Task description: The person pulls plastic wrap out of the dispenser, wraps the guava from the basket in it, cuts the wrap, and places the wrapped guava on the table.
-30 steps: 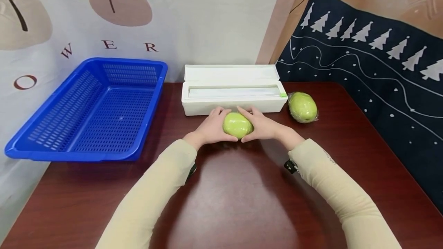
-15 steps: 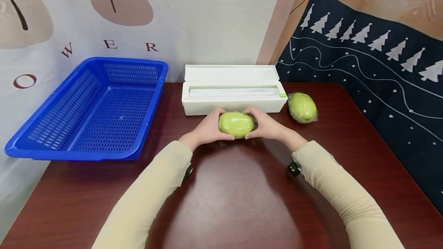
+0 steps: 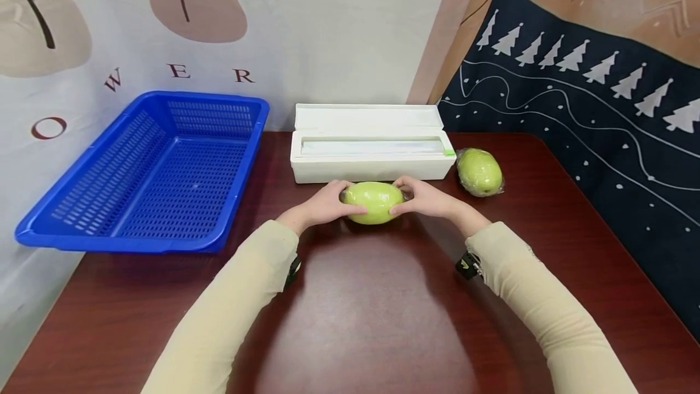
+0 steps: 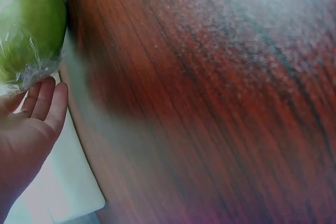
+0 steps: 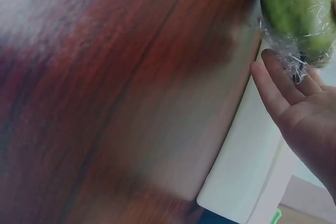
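An oval green fruit (image 3: 375, 202), wrapped in clear cling film, is held between both hands at the middle of the table. My left hand (image 3: 327, 204) grips its left end, thumb across the near side. At the opposite end my right hand (image 3: 429, 200) holds it the same way. In the left wrist view, crumpled film gathers on the fruit (image 4: 31, 30) beside the fingers (image 4: 44, 100). The right wrist view has loose film at the fruit (image 5: 294, 11) too, near the right hand's fingers (image 5: 283, 82). Just behind stands a white cling film box (image 3: 372, 169), lid up.
Another film-wrapped green fruit (image 3: 480, 172) lies right of the box. A blue perforated basket (image 3: 164, 245) stands on the left of the dark red wooden table (image 3: 361, 321). Printed cloths (image 3: 350, 29) hang behind and to the right.
The hands have moved apart along the fruit, toward its two ends, and more of it now shows between them. The box, basket and other fruit have stayed in place.
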The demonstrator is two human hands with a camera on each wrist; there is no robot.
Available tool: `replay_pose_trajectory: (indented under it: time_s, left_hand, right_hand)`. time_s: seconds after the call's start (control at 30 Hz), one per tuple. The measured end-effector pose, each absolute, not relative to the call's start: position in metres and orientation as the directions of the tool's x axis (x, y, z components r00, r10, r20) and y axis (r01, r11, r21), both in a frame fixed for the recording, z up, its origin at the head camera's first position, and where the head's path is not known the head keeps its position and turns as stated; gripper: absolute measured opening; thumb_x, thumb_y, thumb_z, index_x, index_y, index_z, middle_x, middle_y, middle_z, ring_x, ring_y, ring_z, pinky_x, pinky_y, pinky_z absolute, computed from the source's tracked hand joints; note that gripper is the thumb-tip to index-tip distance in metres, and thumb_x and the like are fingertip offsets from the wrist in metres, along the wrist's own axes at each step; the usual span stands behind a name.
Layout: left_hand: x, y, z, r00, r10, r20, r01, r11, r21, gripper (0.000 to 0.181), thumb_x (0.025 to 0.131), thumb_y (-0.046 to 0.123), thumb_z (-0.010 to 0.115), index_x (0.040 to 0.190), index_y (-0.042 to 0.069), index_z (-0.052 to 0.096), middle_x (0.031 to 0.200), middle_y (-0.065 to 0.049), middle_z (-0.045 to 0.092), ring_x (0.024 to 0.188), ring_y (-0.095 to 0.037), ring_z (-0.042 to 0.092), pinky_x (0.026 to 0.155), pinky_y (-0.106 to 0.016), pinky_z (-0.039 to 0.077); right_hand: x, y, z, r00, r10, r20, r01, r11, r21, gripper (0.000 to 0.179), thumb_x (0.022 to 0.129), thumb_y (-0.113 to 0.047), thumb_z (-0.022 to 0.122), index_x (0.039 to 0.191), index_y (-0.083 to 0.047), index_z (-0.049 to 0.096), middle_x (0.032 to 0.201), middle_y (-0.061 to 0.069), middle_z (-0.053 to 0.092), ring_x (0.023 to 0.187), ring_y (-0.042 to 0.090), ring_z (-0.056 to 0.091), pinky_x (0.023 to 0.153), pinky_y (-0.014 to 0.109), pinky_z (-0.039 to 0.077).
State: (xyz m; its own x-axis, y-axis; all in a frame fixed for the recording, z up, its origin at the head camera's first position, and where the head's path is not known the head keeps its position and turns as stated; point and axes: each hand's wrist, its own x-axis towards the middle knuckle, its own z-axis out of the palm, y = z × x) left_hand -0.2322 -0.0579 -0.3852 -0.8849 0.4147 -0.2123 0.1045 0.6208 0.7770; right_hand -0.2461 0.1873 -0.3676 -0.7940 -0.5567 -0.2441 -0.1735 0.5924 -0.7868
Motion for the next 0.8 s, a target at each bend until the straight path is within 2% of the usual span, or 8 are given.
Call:
replay_pose_trajectory:
  time_s: [0.17,0.3,0.37,0.53,0.6,0.73,0.8]
  left_hand:
    - [-0.232,-0.061,-0.384,-0.876,0.423,-0.232,0.072,0.59,0.804,0.067,0.083,0.039,0.067,0.135,0.007,0.038,0.124,-0.015,0.054,0.113,-0.024,0.052,0.098,-0.037,0.042]
    - [-0.231,-0.063,-0.382,-0.862,0.443,-0.246,0.078,0.595,0.8,0.055,0.087,0.042,0.06,0.129,0.011,0.044,0.122,-0.013,0.058,0.109,-0.024,0.056,0.096,-0.037,0.042]
    - [-0.231,-0.063,-0.382,-0.853,0.452,-0.259,0.072,0.594,0.801,0.055,0.089,0.045,0.056,0.133,0.014,0.043,0.129,-0.011,0.055,0.113,-0.022,0.055,0.098,-0.037,0.041]
    - [-0.229,-0.059,-0.381,-0.802,0.498,-0.329,0.056,0.612,0.789,0.062,0.094,0.052,0.043,0.144,0.019,0.03,0.125,-0.013,0.057,0.089,-0.021,0.064,0.09,-0.035,0.047]
    - [-0.23,-0.057,-0.379,-0.775,0.524,-0.353,0.067,0.624,0.778,0.059,0.094,0.054,0.041,0.14,0.016,0.036,0.115,-0.013,0.061,0.078,-0.02,0.064,0.083,-0.033,0.049]
    - [-0.232,-0.057,-0.373,-0.761,0.526,-0.379,0.084,0.66,0.747,0.051,0.094,0.051,0.042,0.121,0.01,0.055,0.107,-0.008,0.063,0.086,-0.016,0.06,0.077,-0.028,0.048]
    - [-0.234,-0.059,-0.371,-0.766,0.506,-0.395,0.063,0.672,0.738,0.05,0.093,0.049,0.043,0.118,0.009,0.059,0.106,-0.006,0.061,0.09,-0.016,0.056,0.077,-0.027,0.046]
  right_hand:
    - [-0.248,0.188,-0.366,-0.784,-0.549,-0.289,-0.121,0.592,-0.797,0.045,0.085,-0.02,0.066,0.121,0.001,0.052,0.112,0.016,0.06,0.092,0.02,0.061,0.083,0.033,0.052]
    - [-0.249,0.188,-0.366,-0.765,-0.525,-0.372,0.007,0.571,-0.821,0.045,0.089,-0.022,0.06,0.124,0.004,0.051,0.11,0.016,0.056,0.077,0.019,0.065,0.074,0.036,0.056]
    - [-0.249,0.188,-0.367,-0.771,-0.504,-0.389,0.068,0.542,-0.838,0.046,0.091,-0.023,0.058,0.126,0.006,0.048,0.113,0.019,0.054,0.074,0.018,0.065,0.072,0.036,0.057]
    - [-0.246,0.181,-0.369,-0.843,-0.347,-0.411,0.244,0.435,-0.867,0.059,0.092,-0.025,0.054,0.136,0.008,0.032,0.124,0.026,0.047,0.073,0.014,0.061,0.069,0.029,0.056]
    - [-0.244,0.177,-0.369,-0.866,-0.277,-0.415,0.298,0.38,-0.876,0.065,0.092,-0.025,0.054,0.139,0.009,0.026,0.126,0.026,0.045,0.074,0.011,0.059,0.07,0.025,0.054]
    - [-0.24,0.174,-0.372,-0.885,-0.241,-0.399,0.369,0.162,-0.915,0.063,0.095,-0.02,0.049,0.14,0.011,0.019,0.117,0.015,0.047,0.079,0.007,0.058,0.074,0.02,0.051]
    - [-0.236,0.175,-0.374,-0.882,-0.254,-0.396,0.393,0.065,-0.917,0.06,0.095,-0.014,0.046,0.14,0.013,0.017,0.108,0.008,0.049,0.08,0.005,0.058,0.076,0.019,0.051]
